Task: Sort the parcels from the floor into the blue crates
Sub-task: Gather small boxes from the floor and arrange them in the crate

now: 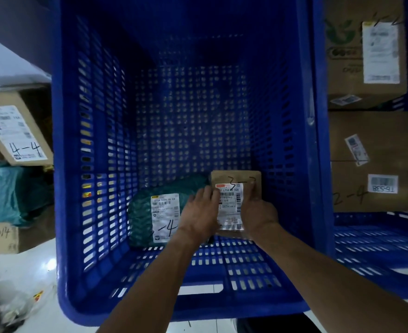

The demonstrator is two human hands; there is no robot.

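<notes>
Brown parcel [231, 200] is low inside the blue crate [97, 140], just beside the green parcel [145, 215]. We grip it from both sides: left hand [199, 212] on its left edge, right hand [258, 213] on its right. Cardboard boxes [371, 150] fill the neighbouring crate [378, 239].

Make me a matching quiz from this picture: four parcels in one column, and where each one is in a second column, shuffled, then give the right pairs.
Parcels:
1. small brown parcel
2. green parcel
3. box marked 4-4
4. box marked 2-4

Places:
A. outside the middle crate, on its left
B. held by the left hand and right hand
C. beyond the crate's right wall
D. lying on the crate's floor

Pairs: 1-B, 2-D, 3-A, 4-C
</notes>
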